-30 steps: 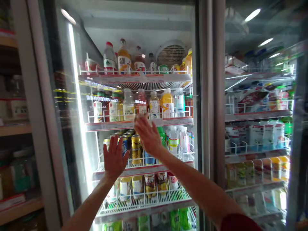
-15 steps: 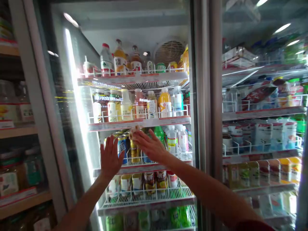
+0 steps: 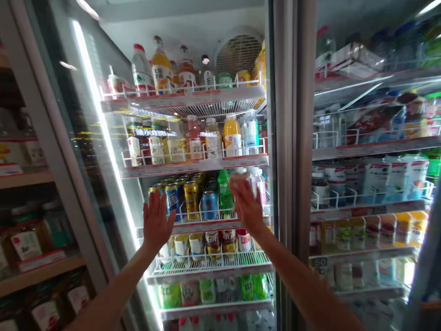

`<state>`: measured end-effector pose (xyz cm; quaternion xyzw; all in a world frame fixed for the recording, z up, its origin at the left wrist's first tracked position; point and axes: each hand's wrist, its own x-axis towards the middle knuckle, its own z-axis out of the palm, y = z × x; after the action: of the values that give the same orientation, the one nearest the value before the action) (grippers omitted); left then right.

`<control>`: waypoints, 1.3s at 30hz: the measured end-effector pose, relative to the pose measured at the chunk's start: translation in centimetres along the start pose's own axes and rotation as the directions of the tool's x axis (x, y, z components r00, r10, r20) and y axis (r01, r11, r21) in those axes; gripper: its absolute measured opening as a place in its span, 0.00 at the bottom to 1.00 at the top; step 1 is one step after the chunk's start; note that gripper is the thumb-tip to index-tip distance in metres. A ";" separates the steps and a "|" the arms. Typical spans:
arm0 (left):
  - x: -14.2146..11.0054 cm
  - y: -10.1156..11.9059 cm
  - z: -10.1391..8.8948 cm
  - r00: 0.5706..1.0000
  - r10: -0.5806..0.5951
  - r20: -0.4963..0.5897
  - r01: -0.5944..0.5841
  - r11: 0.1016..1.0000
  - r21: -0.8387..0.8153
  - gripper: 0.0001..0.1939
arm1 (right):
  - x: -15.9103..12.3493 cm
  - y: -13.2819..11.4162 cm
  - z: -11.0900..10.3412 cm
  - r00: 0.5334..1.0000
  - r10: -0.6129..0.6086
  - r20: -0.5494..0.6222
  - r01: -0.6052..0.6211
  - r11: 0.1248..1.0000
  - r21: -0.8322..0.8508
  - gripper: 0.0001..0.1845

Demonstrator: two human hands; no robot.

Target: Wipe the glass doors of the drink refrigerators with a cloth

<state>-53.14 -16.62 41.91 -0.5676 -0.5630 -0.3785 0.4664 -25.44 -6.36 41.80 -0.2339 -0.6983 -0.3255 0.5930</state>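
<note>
My left hand (image 3: pixel 157 223) lies flat against the glass door (image 3: pixel 117 207) of a drinks cooler, fingers spread upward and nothing in it. To its right, my right hand (image 3: pixel 248 207) presses a crumpled pale cloth (image 3: pixel 238 178) to the same glass; the cloth is partly hidden by the fingers and blurred. Behind the glass, near my left hand, stand blue cans (image 3: pixel 173 198) and gold cans (image 3: pixel 192 200). A green bottle (image 3: pixel 224 191) shows just left of my right hand.
Bottles and cans fill the wire shelves (image 3: pixel 196 168) behind the glass. A metal door frame (image 3: pixel 301 138) runs upright at the right, with another stocked cooler section beyond. Wooden shelves (image 3: pixel 37 271) with jars (image 3: pixel 25 239) stand at the left.
My right hand has moved right across the glass with the cloth, away from the left hand. My left hand remains flat on the glass. The view has shifted slightly.
</note>
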 end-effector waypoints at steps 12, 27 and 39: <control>-4.3 -2.0 -1.4 0.996 0.030 0.079 -0.024 0.996 -0.084 0.34 | -1.9 -5.4 2.1 0.998 -0.027 0.057 0.028 0.999 -0.020 0.29; -9.7 -8.3 -2.6 0.993 -0.066 0.099 0.080 0.985 -0.151 0.35 | -3.1 -11.0 3.6 0.967 0.255 0.002 -0.252 0.954 -0.161 0.28; -11.6 -8.5 -2.5 0.986 -0.100 0.133 0.125 0.973 -0.195 0.36 | -5.3 -14.8 4.7 0.975 0.021 0.220 0.007 0.992 -0.129 0.28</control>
<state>-62.27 -22.94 32.39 -0.6013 -0.5804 -0.4244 0.3485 -38.17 -12.71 33.56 -0.3089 -0.7367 -0.3397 0.4964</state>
